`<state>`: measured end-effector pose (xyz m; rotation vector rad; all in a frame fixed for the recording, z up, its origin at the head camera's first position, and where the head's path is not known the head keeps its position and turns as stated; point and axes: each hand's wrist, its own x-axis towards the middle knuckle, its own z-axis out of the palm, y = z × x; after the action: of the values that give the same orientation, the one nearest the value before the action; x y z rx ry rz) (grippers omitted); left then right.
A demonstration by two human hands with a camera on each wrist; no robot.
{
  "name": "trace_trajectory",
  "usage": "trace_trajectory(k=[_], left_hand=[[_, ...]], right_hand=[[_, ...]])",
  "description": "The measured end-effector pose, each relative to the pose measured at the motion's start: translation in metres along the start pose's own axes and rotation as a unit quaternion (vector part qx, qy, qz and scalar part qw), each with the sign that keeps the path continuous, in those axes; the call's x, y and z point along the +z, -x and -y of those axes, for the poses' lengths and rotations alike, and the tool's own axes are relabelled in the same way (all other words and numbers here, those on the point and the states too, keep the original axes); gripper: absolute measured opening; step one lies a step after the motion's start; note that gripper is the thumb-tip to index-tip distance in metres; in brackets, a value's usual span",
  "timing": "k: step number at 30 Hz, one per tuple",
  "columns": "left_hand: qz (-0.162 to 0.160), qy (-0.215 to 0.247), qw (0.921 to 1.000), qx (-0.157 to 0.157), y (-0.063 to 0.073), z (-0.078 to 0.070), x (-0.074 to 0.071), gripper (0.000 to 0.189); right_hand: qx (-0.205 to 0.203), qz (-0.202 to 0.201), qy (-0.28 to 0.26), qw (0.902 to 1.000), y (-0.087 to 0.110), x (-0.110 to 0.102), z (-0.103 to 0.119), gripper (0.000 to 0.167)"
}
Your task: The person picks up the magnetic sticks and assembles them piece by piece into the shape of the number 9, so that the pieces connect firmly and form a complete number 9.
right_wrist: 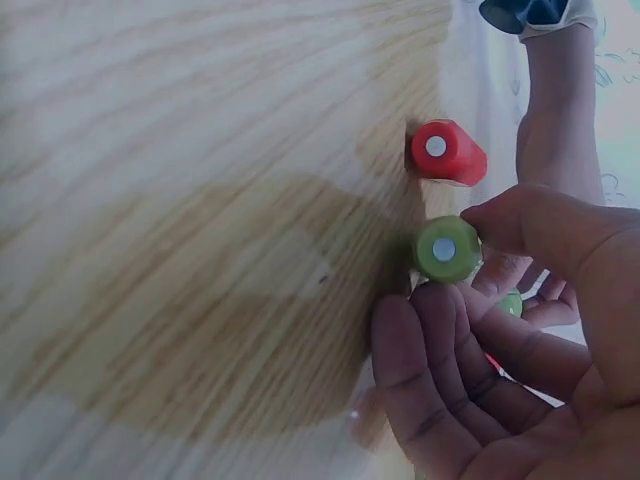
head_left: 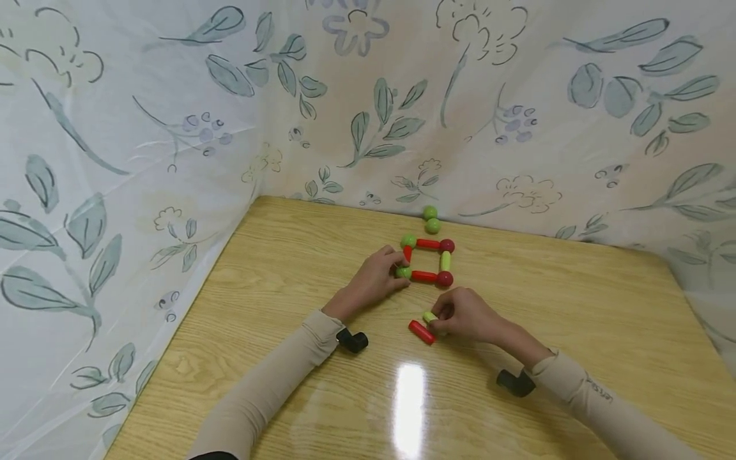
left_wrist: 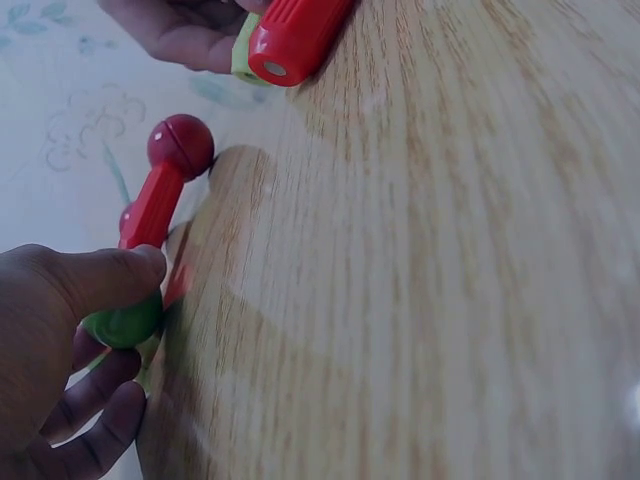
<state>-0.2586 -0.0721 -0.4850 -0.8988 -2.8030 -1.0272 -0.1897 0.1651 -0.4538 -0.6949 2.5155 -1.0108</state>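
A square of magnetic rods and balls lies on the table, with a near red rod [head_left: 424,276], a dark red ball [head_left: 444,278] and a yellow-green rod [head_left: 445,262] among its parts. At its near left corner, my left hand [head_left: 376,278] holds the green ball [left_wrist: 125,322] between thumb and fingers. My right hand [head_left: 466,313] pinches a loose yellow-green rod [right_wrist: 447,250] nearer to me, its magnet end showing in the right wrist view. Right beside that rod lies a loose red rod [head_left: 422,332]; no hand touches it.
Two green balls [head_left: 432,220] sit behind the square, close to the flowered cloth [head_left: 356,115] that hangs along the back and left of the wooden table [head_left: 276,268]. Both wrists wear a black camera mount.
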Motion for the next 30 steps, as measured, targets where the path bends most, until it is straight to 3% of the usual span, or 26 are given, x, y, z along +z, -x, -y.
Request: trace_trajectory(k=[7,12,16,20,26,30], left_hand=[[0.010,0.009,0.9999,-0.003,0.000,0.000,0.002,0.026],[0.014,0.003,0.9999,-0.004,0.000,0.003,0.005,0.026],[0.010,0.008,0.9999,-0.005,0.000,0.003,0.004,0.026],[0.010,0.010,0.9999,-0.003,0.000,0.001,0.003,0.026],[0.012,0.006,0.9999,-0.002,-0.001,0.002,0.003,0.026],[0.015,0.006,0.9999,-0.005,-0.002,0.002,0.002,0.026]], right_hand=[[0.026,-0.024,-0.027,0.9990,0.005,-0.002,-0.007,0.010],[0.069,-0.058,-0.060,0.9941,0.006,-0.004,-0.009,0.013],[0.126,-0.089,-0.111,0.9817,0.006,-0.005,-0.010,0.019],[0.164,-0.092,-0.173,0.9667,0.006,-0.008,-0.012,0.022],[0.186,-0.088,-0.254,0.9451,0.005,-0.011,-0.015,0.026],[0.197,-0.093,-0.258,0.9414,0.002,-0.012,-0.018,0.027]])
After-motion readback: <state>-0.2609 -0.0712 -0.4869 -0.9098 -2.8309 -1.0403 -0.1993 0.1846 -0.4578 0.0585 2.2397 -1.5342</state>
